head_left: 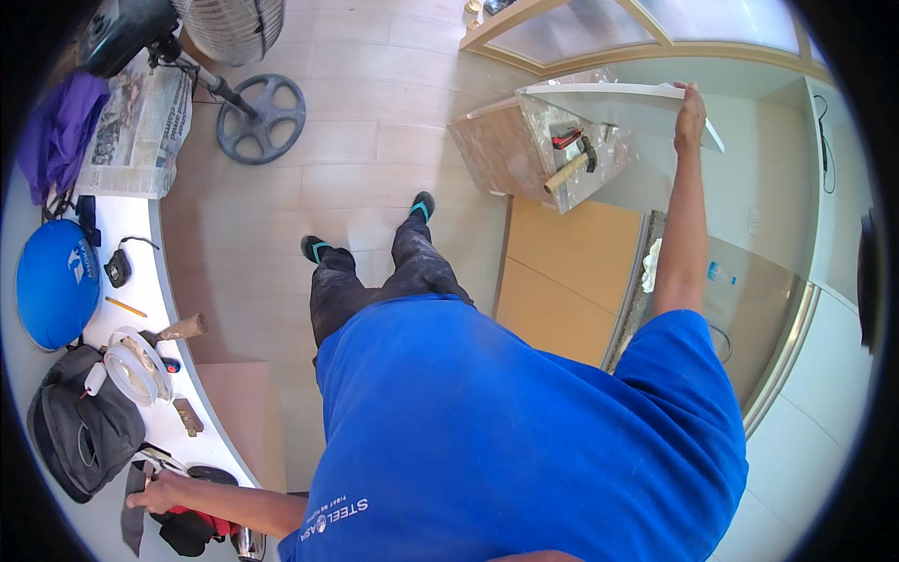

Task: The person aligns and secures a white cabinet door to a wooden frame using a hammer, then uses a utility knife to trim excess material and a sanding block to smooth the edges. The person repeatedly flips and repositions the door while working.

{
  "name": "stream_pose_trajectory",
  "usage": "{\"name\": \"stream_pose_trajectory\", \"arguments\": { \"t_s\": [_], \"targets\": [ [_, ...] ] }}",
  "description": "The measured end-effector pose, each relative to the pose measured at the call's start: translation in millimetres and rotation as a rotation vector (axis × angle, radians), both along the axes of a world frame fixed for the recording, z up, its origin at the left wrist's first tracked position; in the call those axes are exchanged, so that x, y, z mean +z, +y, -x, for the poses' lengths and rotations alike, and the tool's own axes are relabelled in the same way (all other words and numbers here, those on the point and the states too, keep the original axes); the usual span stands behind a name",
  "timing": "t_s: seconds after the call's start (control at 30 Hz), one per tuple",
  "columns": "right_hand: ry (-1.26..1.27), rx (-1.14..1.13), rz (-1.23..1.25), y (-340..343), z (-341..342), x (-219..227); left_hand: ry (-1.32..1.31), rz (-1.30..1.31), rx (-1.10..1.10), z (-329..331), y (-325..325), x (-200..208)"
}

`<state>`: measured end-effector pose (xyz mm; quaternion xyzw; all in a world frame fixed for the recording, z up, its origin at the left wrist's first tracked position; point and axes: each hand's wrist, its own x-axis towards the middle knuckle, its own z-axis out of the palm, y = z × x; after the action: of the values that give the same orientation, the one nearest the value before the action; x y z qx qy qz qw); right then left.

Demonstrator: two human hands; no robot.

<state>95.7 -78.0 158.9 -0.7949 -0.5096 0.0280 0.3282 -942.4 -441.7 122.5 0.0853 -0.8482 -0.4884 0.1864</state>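
Observation:
At the lower left, my left hand [161, 493] is closed around a flat, dark grey strip [134, 525] whose material I cannot make out. It is over the white counter [208, 412], next to a dark grey bag [89, 421] and a red and black item [192, 529]. My right arm stretches far to the upper right. There my right hand [690, 117] grips the edge of a thin white panel [609, 91], which reaches left over a box-like stand. On the stand's top lie a hammer [569, 171] and a red tool [566, 139].
The white counter also holds a blue helmet [58, 284], tape measure [118, 267], pencil [125, 307], white tape rolls [136, 370] and a wooden-handled brush [183, 328]. A standing fan [262, 120] is ahead on the left. Tan cabinet doors [567, 262] and a sliding glass frame [599, 33] are on the right.

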Motion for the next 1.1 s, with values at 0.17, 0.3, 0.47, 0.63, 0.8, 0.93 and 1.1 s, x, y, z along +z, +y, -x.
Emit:
{"name": "stream_pose_trajectory", "arguments": {
  "t_s": [0.17,0.3,0.47,0.63,0.8,0.93,1.1],
  "targets": [
    [0.070,-0.050,-0.183,-9.6,-40.7,-6.5,0.393,-0.412,-1.040,-185.4,102.1,73.0],
    [-0.527,-0.219,0.088,-18.1,-91.5,-16.9,-0.431,-0.697,-1.336,-337.2,190.4,48.0],
    [-0.354,0.011,-0.165,-32.1,-100.3,-26.3,-0.729,0.181,-1.927,-559.5,295.0,-32.1],
    [-0.194,-0.097,-0.276,-32.2,-73.2,-17.2,-1.011,0.070,-2.246,-697.1,355.5,-33.8],
    [-0.218,-0.091,-0.245,-31.5,-61.6,-6.1,-0.879,0.106,-2.503,-764.2,400.3,-2.8],
    [-0.125,-0.163,-0.155,-38.0,-57.4,-3.4,-1.082,0.036,-2.574,-788.0,429.5,-1.4],
    [-0.141,-0.205,-0.126,-38.9,-52.9,-1.2,-1.087,0.238,-2.685,-773.9,473.6,0.0]
  ]
}}
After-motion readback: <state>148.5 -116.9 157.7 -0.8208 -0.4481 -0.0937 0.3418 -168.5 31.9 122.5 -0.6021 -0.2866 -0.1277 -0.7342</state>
